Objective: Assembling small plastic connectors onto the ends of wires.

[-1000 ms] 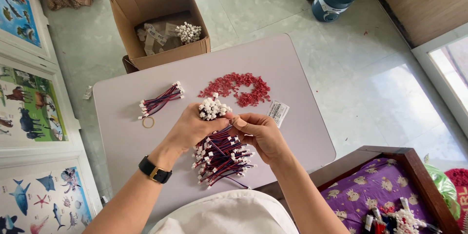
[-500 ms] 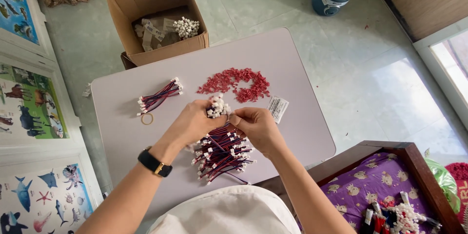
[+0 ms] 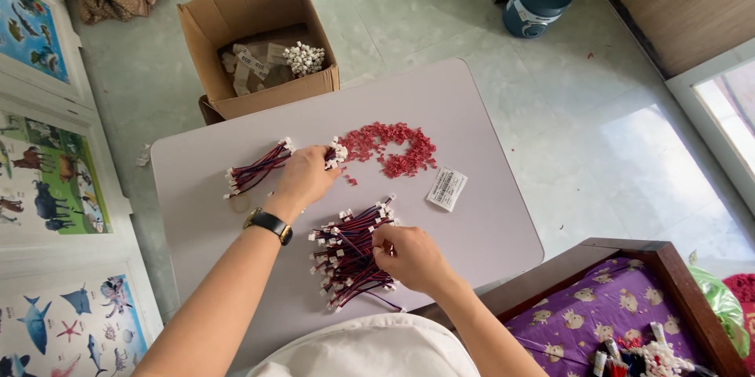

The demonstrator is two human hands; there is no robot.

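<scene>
My left hand (image 3: 303,176) grips a bundle of short wires (image 3: 336,153) with white connectors sticking out past the fingers, close to a tied wire bundle (image 3: 255,170) lying on the grey table (image 3: 472,110). My right hand (image 3: 405,255) rests on a loose pile of red-and-dark wires with white plugs (image 3: 346,255) near the table's front edge, fingers pinching into it. A heap of small red pieces (image 3: 393,149) lies just beyond the left hand.
A white label tag (image 3: 447,188) lies right of the pile. An open cardboard box (image 3: 252,43) with more connectors stands on the floor behind the table. A wooden tray with purple cloth (image 3: 613,306) is at lower right. Picture panels (image 3: 39,180) line the left.
The hands have parted: the left carried its connector bundle out to the left toward the tied bundle, and the right dropped down onto the loose wire pile.
</scene>
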